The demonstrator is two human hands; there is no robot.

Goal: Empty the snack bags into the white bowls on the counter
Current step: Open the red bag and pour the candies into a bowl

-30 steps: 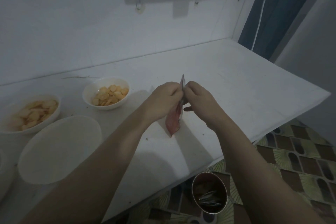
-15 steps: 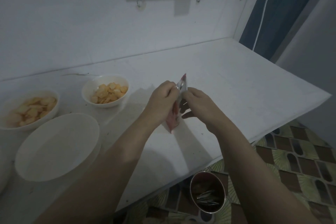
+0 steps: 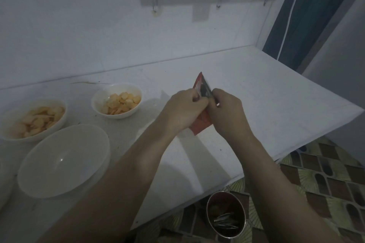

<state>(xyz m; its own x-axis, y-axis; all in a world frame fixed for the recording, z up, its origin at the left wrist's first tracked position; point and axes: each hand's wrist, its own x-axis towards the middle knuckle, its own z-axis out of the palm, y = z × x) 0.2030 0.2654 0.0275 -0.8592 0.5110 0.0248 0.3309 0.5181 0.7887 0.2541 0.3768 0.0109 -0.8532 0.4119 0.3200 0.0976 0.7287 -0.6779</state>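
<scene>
— Since the earlier frame, what moved?
— Both hands rose slightly; more of the red snack bag [image 3: 201, 89] pokes above them at frame centre.
— Grip?
— I see the left hand [image 3: 182, 109] and right hand [image 3: 227, 113] each pinching its top, fingers curled, bag between them above the counter [image 3: 276, 104].
— Bowls?
— Empty white bowl [image 3: 63, 161] lower left.
</scene>
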